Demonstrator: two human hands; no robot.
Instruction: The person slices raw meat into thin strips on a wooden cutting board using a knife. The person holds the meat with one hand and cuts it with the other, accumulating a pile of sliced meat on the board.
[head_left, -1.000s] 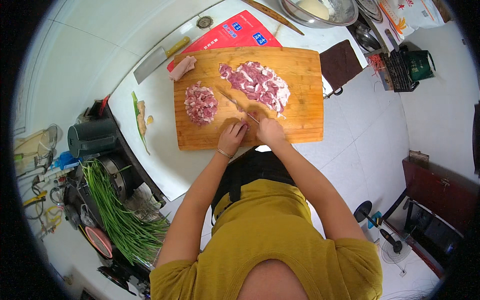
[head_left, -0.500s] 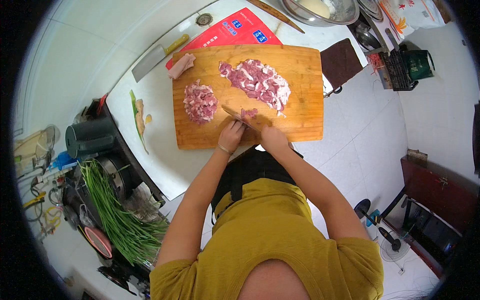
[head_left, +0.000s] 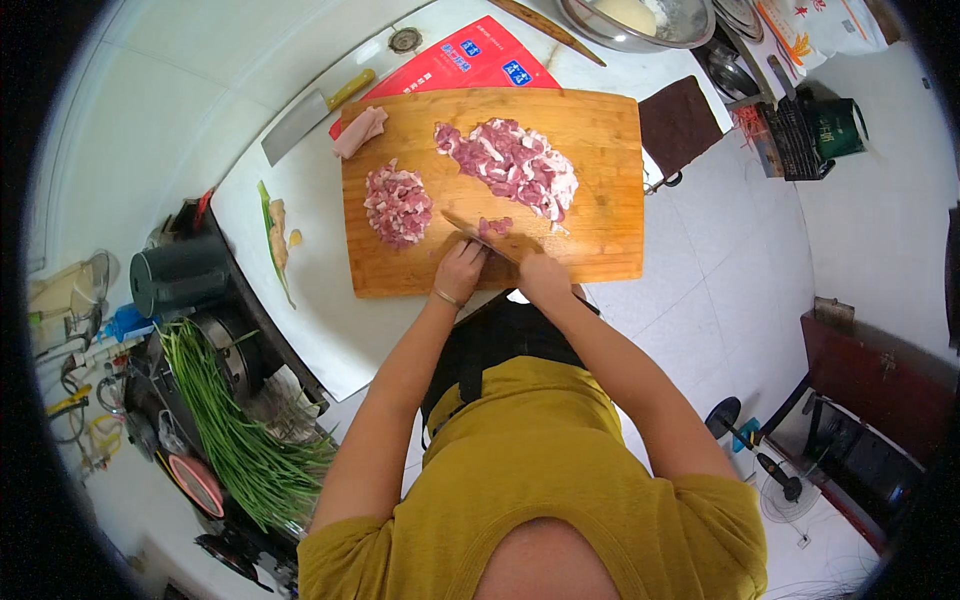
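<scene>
A wooden cutting board [head_left: 600, 240] lies on the white counter in front of me. My right hand [head_left: 546, 276] is closed round the handle of a knife [head_left: 480, 235], its blade slanting to the far left low over the board. Close against the blade, my left hand [head_left: 461, 268] has its fingers curled down on a bit of meat, mostly hidden by fingers and blade. Just beyond the blade sit a few small cut meat pieces [head_left: 496, 226]. Diced meat [head_left: 398, 205] forms a pile at the left; a larger heap of sliced meat [head_left: 515, 165] is farther back. Pale pork skin [head_left: 360, 133] rests at the far left corner.
Left of the board are a cleaver [head_left: 300, 125], ginger [head_left: 278, 235] and a green onion [head_left: 268, 215]. A red printed sheet [head_left: 470, 60] sticks out behind it, near a wooden rolling pin [head_left: 550, 33] and a metal bowl with dough [head_left: 665, 38]. Long green chives [head_left: 235, 430] lie at lower left.
</scene>
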